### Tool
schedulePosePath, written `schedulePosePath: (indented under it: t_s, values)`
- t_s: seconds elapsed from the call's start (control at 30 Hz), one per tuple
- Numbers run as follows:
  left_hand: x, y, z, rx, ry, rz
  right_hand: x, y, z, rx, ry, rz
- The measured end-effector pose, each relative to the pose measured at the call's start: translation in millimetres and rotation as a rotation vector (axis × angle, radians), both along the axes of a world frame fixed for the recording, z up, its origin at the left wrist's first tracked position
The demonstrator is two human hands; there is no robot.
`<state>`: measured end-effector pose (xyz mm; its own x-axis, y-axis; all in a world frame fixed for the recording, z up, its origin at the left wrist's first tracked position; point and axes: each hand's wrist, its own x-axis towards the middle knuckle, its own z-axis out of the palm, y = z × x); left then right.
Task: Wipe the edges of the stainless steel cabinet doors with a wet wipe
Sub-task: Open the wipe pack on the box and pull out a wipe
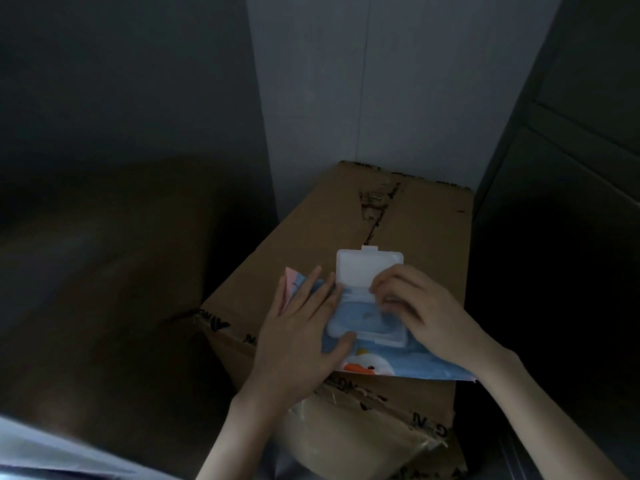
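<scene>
Two hands meet on the wet wipe pack [415, 367] at the near edge of the cardboard box [415, 216]: left hand [298, 344] presses flat, fingers straight; right hand [415, 306] curls at the opening, grip unclear.

A blue wet-wipe pack [398, 367] lies on a taped cardboard box [415, 216], its white lid [360, 268] flipped open. The left hand [301, 337] presses flat on the pack. The right hand [419, 306] curls its fingers at the opening, what they grasp unclear.

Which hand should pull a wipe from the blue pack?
Right: the right hand is curled at the opening of the blue soft wipe pack, below its raised white plastic lid; the left hand rests flat on it.
</scene>
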<state>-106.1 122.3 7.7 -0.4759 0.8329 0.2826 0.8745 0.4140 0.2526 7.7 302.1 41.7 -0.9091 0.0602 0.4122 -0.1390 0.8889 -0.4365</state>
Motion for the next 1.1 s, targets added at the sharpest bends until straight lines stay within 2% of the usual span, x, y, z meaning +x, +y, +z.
schedulePosePath:
  t_s: [0.07, 0.1, 0.27, 0.37, 0.47, 0.77, 0.9, 1.1]
  values:
    - [1, 0, 0, 0.007, -0.013, 0.010, 10, 7, 3, -0.254, -0.030, 0.025]
    - [1, 0, 0, 0.006, -0.012, 0.014, 15, 10, 5, -0.317, -0.058, 0.029]
    - [1, 1, 0, -0.007, -0.004, 0.022, 25, 10, 3, -0.333, -0.132, 0.015]
    - [2, 0, 1, -0.004, -0.007, 0.023, 22, 7, 0, -0.235, -0.093, -0.103]
    - [2, 0, 3, -0.011, 0.005, 0.012, 16, 6, -1, -0.096, -0.158, -0.204]
    - [7, 1, 7, -0.027, 0.042, -0.008, -13, 1, 5, 0.122, -0.310, -0.173]
    - [6, 4, 3, -0.002, -0.055, -0.080, -18, 2, 5, 0.166, -0.365, -0.182]
    - [10, 9, -3, 0.002, -0.066, -0.008, -16, -4, 3, 0.282, -0.355, -0.153]
